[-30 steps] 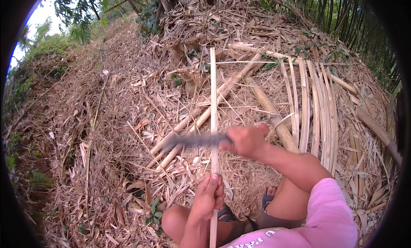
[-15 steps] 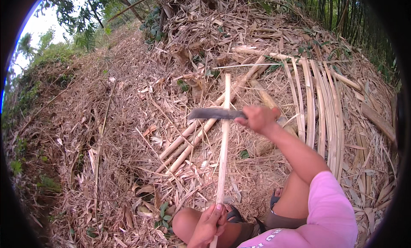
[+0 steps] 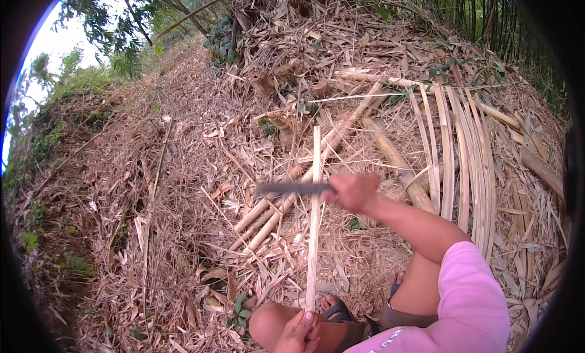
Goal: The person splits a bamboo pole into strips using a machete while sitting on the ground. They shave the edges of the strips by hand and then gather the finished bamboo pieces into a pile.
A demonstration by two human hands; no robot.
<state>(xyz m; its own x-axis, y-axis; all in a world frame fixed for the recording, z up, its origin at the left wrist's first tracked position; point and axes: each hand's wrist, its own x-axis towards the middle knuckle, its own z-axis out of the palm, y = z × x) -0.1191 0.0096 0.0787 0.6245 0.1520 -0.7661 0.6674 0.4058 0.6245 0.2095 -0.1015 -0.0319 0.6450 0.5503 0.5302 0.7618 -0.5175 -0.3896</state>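
Note:
My right hand is closed round the handle of a dark-bladed machete, blurred by motion. Its blade points left and lies crosswise over a long pale bamboo strip; whether it touches the strip I cannot tell. Near my left knee, my left hand grips the strip's near end, thumb on top. From there the strip runs away from me, its far end above crossed bamboo poles.
Several split bamboo strips lean side by side over a pole at right. A thicker bamboo piece lies beyond my right hand. Cut stumps stand ahead, dry leaves cover the slope, and my sandalled foot is close by.
My right hand and the machete have come nearer to me and slightly left along the strip. My left hand and the strip have shifted a little toward me.

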